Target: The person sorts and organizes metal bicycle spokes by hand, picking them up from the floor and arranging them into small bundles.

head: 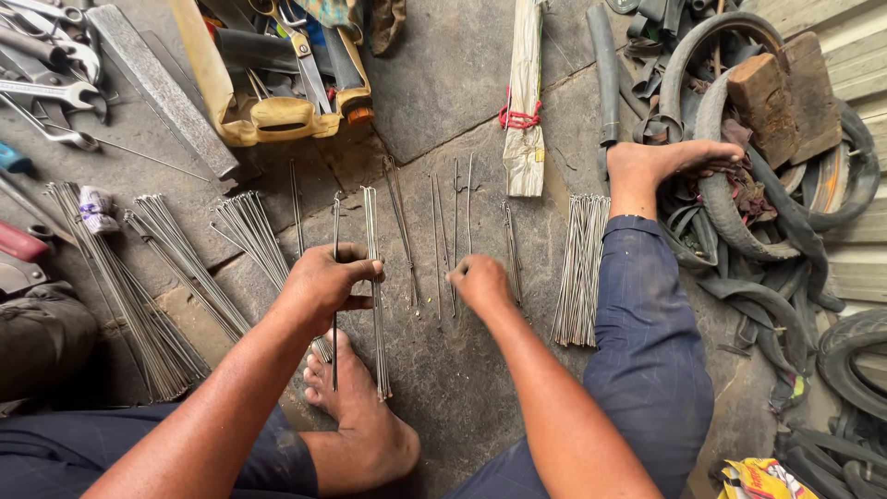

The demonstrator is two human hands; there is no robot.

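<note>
The stone floor (462,74) is crowded on every side, so the likeliest trouble is a mix-up: the sorted bundles of spokes lie close together, and a sweep of an arm or foot could roll one pile into the next. On the far right the heap of old tyres and tubes (767,185) shuts in that side, with the person's right foot (679,159) resting against it; a loose tube could slide onto the right spoke bundle (580,268) lying just beside the trouser leg. On the left, the big spoke bundle (111,286) and the fanned bundle (249,236) leave only narrow strips of floor between them, and the wrenches (51,79) and yellow tool container (268,83) block the far left. The one open patch is the floor between the two hands, near the body, where single spokes (439,231) lie apart. The left hand (323,282) is closed around a few spokes (374,305), held upright along the floor above the left foot (356,416); a loose grip could drop them across the toes or let their sharp ends scrape skin. The right hand (480,282) is closed narrow, pinching at a thin spoke (455,222); how much it holds I cannot tell, and such thin wire could slip out unnoticed.
</note>
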